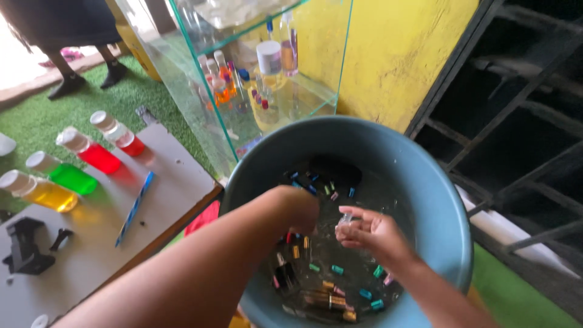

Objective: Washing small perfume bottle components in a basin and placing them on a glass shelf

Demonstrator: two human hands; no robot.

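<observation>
A large blue-grey basin (437, 200) holds water with several small coloured caps and little vials (337, 270) lying in it. My left hand (300, 209) reaches down into the basin with its fingers curled under, and what it grips is hidden. My right hand (373, 234) is over the water, its fingers closed on a small clear vial (346, 217). The two hands sit close together near the basin's middle.
To the left, a grey board (91, 231) carries bottles of red (97, 155), green (67, 176) and yellow (42, 193) liquid, a blue pen (135, 208) and a black tool (24, 246). A glass cabinet (273, 73) with bottles stands behind the basin. A person's feet (79, 79) rest on the green turf.
</observation>
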